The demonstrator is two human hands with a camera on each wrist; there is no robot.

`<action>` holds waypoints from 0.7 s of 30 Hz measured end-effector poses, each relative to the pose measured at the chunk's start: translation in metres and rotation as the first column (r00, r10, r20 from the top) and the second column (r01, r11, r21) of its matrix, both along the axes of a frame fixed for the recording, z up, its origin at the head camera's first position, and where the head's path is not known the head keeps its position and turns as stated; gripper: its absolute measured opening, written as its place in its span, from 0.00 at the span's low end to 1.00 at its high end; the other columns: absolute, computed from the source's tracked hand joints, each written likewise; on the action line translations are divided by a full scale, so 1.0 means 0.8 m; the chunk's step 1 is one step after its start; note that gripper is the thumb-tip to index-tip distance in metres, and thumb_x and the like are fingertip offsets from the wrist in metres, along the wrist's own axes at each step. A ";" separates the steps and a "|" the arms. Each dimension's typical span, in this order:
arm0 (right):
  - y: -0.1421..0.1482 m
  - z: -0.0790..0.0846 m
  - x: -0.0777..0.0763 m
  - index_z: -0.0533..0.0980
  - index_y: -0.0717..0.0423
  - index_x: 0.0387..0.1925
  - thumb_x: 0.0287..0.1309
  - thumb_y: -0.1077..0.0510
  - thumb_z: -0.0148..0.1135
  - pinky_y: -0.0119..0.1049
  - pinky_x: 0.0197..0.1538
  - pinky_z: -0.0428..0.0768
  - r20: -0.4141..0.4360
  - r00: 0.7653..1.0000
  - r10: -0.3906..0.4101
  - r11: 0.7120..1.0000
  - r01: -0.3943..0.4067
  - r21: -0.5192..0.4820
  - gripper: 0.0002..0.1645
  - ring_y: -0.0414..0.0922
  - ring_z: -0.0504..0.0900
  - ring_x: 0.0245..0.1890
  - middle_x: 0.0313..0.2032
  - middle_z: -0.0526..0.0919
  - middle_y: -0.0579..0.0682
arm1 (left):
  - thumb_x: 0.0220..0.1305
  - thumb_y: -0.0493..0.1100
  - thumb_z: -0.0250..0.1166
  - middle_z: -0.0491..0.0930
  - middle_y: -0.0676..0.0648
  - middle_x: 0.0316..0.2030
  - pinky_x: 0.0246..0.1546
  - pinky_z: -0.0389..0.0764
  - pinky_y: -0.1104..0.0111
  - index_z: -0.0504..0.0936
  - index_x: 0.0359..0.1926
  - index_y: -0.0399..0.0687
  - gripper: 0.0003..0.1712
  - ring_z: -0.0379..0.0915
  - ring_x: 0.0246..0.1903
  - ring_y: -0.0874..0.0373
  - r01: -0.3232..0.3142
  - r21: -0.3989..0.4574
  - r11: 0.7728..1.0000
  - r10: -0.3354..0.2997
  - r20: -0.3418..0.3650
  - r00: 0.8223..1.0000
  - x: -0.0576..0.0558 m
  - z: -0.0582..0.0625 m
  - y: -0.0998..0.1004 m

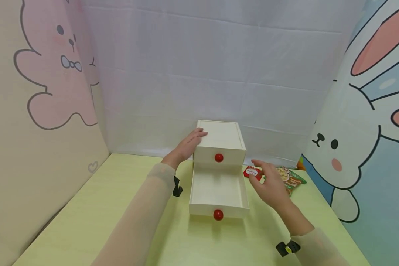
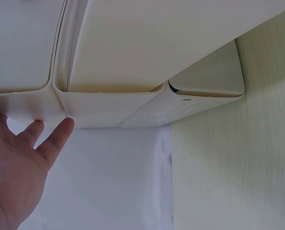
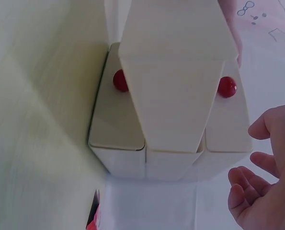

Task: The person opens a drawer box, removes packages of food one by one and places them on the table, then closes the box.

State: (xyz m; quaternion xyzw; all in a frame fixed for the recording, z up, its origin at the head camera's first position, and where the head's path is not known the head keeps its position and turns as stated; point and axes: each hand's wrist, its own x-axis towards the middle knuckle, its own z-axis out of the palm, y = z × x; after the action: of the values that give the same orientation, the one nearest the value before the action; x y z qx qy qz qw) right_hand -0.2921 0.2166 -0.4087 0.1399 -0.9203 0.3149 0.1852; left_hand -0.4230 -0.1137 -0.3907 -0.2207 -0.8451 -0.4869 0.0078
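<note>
A white drawer box (image 1: 220, 135) with red round knobs stands at the back of the table. Its middle drawer (image 1: 217, 190) is pulled far out, with no contents visible inside. My left hand (image 1: 187, 145) touches the upper left side of the box, fingertips over its top edge. In the left wrist view that hand (image 2: 22, 165) has its fingers spread against the box's side. To the right of the box, my right hand (image 1: 272, 184) hovers with loosely bent fingers. The right wrist view shows this hand (image 3: 271, 172) apart from the box, holding nothing.
A small red packet (image 1: 251, 171) lies right of the box, partly behind my right hand. Beyond that hand lies a green and brown snack bag (image 1: 290, 179). White cloth (image 1: 173, 74) hangs behind the table (image 1: 133, 173); cartoon-printed panels flank both sides.
</note>
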 end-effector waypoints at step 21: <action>-0.060 0.030 0.084 0.80 0.47 0.68 0.71 0.61 0.69 0.32 0.37 0.77 -0.069 0.967 0.244 0.969 -0.246 -0.023 0.26 0.36 0.79 0.41 0.51 0.88 0.44 | 0.89 0.56 0.36 0.47 0.58 0.90 0.88 0.46 0.42 0.66 0.85 0.59 0.33 0.37 0.90 0.50 -0.013 0.005 1.000 0.013 0.011 1.000 0.002 0.001 0.001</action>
State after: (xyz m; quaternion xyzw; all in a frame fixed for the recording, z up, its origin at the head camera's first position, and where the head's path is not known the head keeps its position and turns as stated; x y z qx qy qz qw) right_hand -0.2252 0.1688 -0.3850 0.2599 -0.8843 0.3451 0.1774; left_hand -0.4211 -0.1125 -0.3897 -0.2124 -0.8452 -0.4904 0.0071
